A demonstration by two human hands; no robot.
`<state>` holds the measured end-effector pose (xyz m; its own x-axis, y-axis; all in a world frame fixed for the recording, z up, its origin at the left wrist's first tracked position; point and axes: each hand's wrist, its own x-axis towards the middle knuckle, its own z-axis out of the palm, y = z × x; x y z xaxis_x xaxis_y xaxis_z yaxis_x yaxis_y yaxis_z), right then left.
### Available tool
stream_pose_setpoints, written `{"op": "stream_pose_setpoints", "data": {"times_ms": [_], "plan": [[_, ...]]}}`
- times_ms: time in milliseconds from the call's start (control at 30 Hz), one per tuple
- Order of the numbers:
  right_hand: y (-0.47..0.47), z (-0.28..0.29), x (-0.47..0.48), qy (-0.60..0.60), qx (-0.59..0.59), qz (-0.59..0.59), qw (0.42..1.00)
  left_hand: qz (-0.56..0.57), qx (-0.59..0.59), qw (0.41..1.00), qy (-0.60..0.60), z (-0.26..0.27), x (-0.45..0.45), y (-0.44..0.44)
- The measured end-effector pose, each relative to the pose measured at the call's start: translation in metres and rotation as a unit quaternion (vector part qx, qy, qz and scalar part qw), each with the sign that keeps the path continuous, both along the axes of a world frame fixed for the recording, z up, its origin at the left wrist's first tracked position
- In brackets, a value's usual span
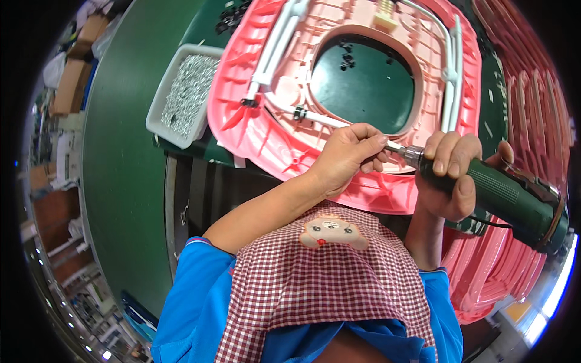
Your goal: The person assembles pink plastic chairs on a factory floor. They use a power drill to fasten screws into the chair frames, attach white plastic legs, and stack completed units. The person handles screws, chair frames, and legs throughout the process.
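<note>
My right hand (447, 174) is wrapped around a dark green electric screwdriver (494, 183), tilted so its bit points left. At the bit's tip, the fingers of my left hand (352, 152) are pinched together; whether a screw sits between them is hidden. Both hands are over the near edge of a pink plastic frame (258, 140) with a large oval opening, lying ribbed side up. White tubes (277, 45) run along its sides, and another white tube (324, 119) crosses its near side. Black clips (299, 113) sit on the near tube.
A white bin (156, 111) full of small metal screws stands left of the frame. Black plastic parts (231, 18) lie behind it, and more show through the opening. Stacked pink plastic parts (535, 113) stand at the right. A green conveyor belt (118, 181) runs along the left.
</note>
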<state>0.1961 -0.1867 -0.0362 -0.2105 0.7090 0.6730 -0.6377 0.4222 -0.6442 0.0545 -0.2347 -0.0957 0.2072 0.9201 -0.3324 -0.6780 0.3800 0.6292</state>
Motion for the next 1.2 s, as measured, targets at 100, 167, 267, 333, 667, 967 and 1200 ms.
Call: {"op": "stream_pose_setpoints", "data": {"times_ms": [100, 167, 267, 333, 667, 967, 1200], "plan": [[-0.007, 0.003, -0.037, 0.032, -0.056, 0.087, 0.994, 0.002, -0.003, 1.000, -0.013, 0.004, -0.040, -0.024], [-0.014, 0.002, -0.065, 0.037, -0.103, 0.126, 0.986, 0.046, -0.017, 0.998, -0.025, 0.003, -0.065, -0.041], [-0.017, -0.003, -0.102, -0.001, -0.100, 0.141, 0.985, 0.116, -0.017, 0.992, -0.040, -0.004, -0.093, -0.057], [-0.025, -0.002, -0.119, -0.030, -0.105, 0.145, 0.983, 0.147, -0.033, 0.987, -0.048, -0.007, -0.106, -0.066], [-0.031, -0.006, -0.143, -0.048, -0.125, 0.180, 0.975, 0.096, -0.030, 0.994, -0.053, -0.015, -0.134, -0.081], [-0.027, -0.008, -0.149, -0.020, -0.099, 0.217, 0.971, 0.093, -0.025, 0.995, -0.028, -0.013, -0.135, -0.085], [-0.003, -0.045, -0.194, -0.036, -0.019, 0.067, 0.997, 0.220, -0.084, 0.971, 0.044, -0.019, -0.141, -0.098]]}}
